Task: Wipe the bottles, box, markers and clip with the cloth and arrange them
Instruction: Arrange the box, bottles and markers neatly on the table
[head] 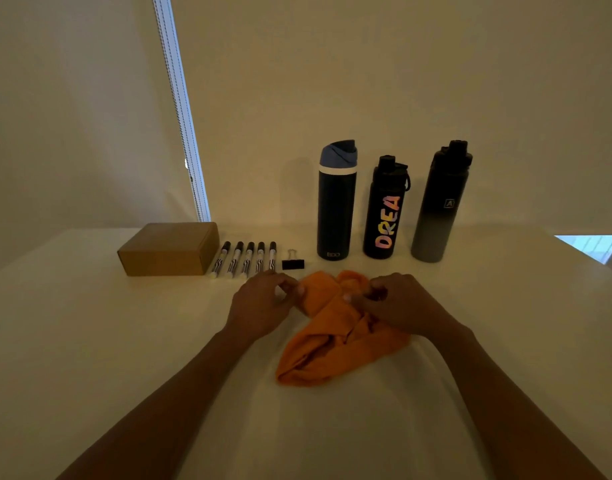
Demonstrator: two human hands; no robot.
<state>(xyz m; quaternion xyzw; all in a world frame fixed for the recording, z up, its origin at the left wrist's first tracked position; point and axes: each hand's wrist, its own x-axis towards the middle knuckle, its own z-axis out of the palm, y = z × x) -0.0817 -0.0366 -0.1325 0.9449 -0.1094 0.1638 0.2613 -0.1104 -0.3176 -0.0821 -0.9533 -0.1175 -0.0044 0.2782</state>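
An orange cloth (332,344) lies crumpled on the white table (90,341) in front of me. My left hand (263,303) pinches its far left edge and my right hand (394,303) grips its far right part. Behind the cloth stands a row: a brown cardboard box (169,249) at the left, several black-capped markers (244,259) side by side, a black binder clip (293,263), then a navy bottle with a blue lid (335,202), a black bottle with colourful letters (386,209) and a black-to-grey bottle (439,206).
A plain wall rises right behind the row. A bright window strip (183,109) runs down the wall at the left, and another lit opening (595,244) shows past the table's right edge. The room is dim.
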